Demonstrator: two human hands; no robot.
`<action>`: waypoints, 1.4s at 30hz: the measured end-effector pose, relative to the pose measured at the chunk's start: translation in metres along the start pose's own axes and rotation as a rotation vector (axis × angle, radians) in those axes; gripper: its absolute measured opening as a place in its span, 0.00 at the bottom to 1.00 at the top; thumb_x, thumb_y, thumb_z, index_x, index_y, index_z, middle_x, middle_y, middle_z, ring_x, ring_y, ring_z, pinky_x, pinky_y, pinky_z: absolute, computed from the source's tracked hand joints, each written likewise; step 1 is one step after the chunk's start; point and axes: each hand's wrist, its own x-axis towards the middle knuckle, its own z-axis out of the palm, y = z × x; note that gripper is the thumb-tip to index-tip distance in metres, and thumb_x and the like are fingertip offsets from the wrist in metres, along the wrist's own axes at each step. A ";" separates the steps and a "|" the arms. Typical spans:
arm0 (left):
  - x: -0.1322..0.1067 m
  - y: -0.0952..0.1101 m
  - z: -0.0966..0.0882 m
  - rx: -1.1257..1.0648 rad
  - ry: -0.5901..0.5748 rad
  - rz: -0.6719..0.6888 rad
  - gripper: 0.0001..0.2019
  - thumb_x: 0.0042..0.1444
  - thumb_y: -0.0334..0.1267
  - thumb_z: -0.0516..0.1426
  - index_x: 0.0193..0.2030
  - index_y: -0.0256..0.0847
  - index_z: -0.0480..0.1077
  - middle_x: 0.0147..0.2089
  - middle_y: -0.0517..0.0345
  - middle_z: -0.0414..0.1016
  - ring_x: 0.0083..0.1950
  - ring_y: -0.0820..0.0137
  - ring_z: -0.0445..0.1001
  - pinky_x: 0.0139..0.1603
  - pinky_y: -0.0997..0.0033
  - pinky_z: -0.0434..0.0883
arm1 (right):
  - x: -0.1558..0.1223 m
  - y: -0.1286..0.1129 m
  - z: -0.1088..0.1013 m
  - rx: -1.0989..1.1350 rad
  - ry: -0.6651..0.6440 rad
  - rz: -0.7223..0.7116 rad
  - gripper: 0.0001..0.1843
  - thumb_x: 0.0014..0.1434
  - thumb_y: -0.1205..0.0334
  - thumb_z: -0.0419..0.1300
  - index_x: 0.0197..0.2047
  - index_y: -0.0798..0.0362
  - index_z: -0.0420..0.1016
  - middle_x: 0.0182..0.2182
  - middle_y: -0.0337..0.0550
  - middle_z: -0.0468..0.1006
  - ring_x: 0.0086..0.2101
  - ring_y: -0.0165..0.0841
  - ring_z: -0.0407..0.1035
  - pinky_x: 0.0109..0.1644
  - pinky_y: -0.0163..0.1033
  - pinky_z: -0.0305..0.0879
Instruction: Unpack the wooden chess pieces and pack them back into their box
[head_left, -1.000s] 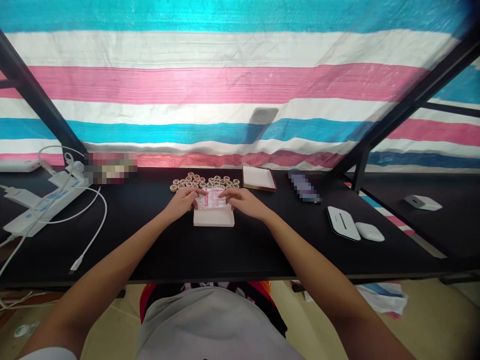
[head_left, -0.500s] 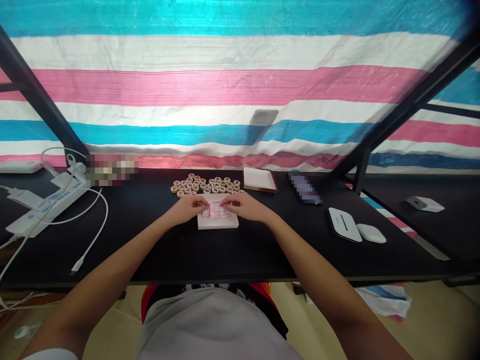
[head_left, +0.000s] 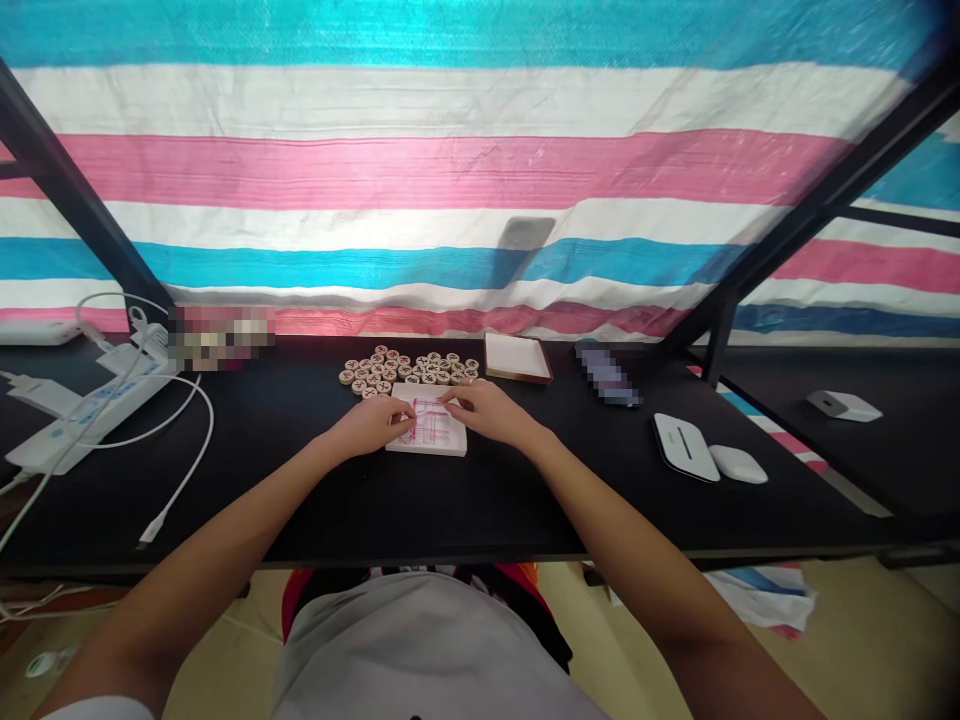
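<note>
A shallow white box tray [head_left: 442, 450] lies on the black desk in front of me. Inside it is a thin, folded white chessboard sheet [head_left: 431, 424] printed with red lines. My left hand [head_left: 373, 425] comes in over the tray's left side, its bent fingers closed at the sheet's left edge. On the other side, my right hand [head_left: 486, 408] has thumb and fingertips together at the sheet's upper right. Just behind the tray, several round Chinese chess pieces [head_left: 409, 368] with red and black characters lie close together.
Behind the pieces to the right sits a box lid [head_left: 517, 357]. Farther right are a phone [head_left: 607, 375], a white flat device [head_left: 686, 446] and a white rounded case [head_left: 739, 463]. A power strip [head_left: 94, 405] with white cables [head_left: 187, 480] occupies the left. Striped sheeting [head_left: 450, 170] hangs behind.
The chessboard sheet, bunched up between my fingers before, now lies flatter and wider across the tray. The tray has shifted slightly left, and more of its right corner is uncovered.
</note>
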 end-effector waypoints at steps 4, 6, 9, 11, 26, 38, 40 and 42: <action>-0.002 0.003 -0.002 0.067 -0.008 0.056 0.15 0.58 0.43 0.51 0.44 0.42 0.74 0.35 0.58 0.74 0.35 0.70 0.70 0.36 0.73 0.63 | -0.001 0.003 0.006 -0.013 -0.018 -0.003 0.12 0.59 0.65 0.57 0.44 0.53 0.78 0.39 0.47 0.74 0.39 0.35 0.67 0.44 0.38 0.61; -0.002 0.002 -0.002 0.110 0.000 0.041 0.16 0.58 0.43 0.51 0.49 0.42 0.72 0.35 0.58 0.74 0.35 0.69 0.70 0.36 0.73 0.63 | -0.001 0.004 0.008 -0.013 -0.035 -0.007 0.12 0.59 0.65 0.57 0.44 0.54 0.78 0.41 0.48 0.73 0.42 0.36 0.67 0.46 0.39 0.61; -0.002 0.003 -0.002 0.158 -0.017 -0.001 0.19 0.58 0.43 0.51 0.54 0.41 0.69 0.34 0.58 0.74 0.35 0.69 0.70 0.34 0.73 0.62 | -0.001 0.003 0.009 -0.010 -0.066 -0.022 0.12 0.59 0.65 0.57 0.44 0.55 0.77 0.41 0.49 0.73 0.42 0.36 0.67 0.47 0.40 0.62; -0.001 0.003 -0.001 0.170 -0.034 -0.020 0.18 0.58 0.44 0.51 0.52 0.43 0.70 0.35 0.59 0.75 0.36 0.69 0.71 0.34 0.73 0.62 | -0.001 0.003 0.010 -0.002 -0.081 -0.027 0.11 0.60 0.65 0.56 0.44 0.54 0.78 0.40 0.48 0.73 0.41 0.36 0.67 0.47 0.40 0.62; -0.003 0.001 0.001 0.264 -0.012 0.057 0.16 0.61 0.45 0.48 0.48 0.49 0.74 0.47 0.56 0.71 0.39 0.70 0.72 0.41 0.74 0.66 | 0.003 0.003 0.010 0.075 -0.180 0.012 0.13 0.60 0.67 0.56 0.46 0.53 0.78 0.42 0.47 0.74 0.41 0.35 0.69 0.49 0.39 0.62; 0.006 0.010 0.004 0.301 -0.012 -0.137 0.17 0.58 0.47 0.49 0.48 0.47 0.73 0.46 0.57 0.74 0.42 0.66 0.73 0.40 0.72 0.67 | 0.004 0.002 0.010 0.073 -0.184 0.048 0.13 0.59 0.63 0.57 0.46 0.51 0.79 0.42 0.46 0.74 0.38 0.35 0.70 0.46 0.38 0.62; 0.008 0.012 0.004 0.292 -0.003 -0.144 0.15 0.58 0.44 0.50 0.44 0.46 0.75 0.42 0.57 0.75 0.42 0.65 0.73 0.39 0.72 0.67 | 0.004 0.003 0.011 0.072 -0.178 0.040 0.13 0.60 0.62 0.57 0.45 0.51 0.79 0.42 0.46 0.74 0.39 0.35 0.70 0.46 0.38 0.62; 0.010 0.013 0.004 0.284 0.014 -0.161 0.13 0.58 0.42 0.50 0.41 0.45 0.75 0.40 0.57 0.77 0.42 0.65 0.73 0.39 0.72 0.66 | 0.004 0.004 0.011 0.073 -0.174 0.034 0.13 0.60 0.62 0.57 0.45 0.50 0.79 0.42 0.45 0.74 0.39 0.35 0.70 0.46 0.38 0.62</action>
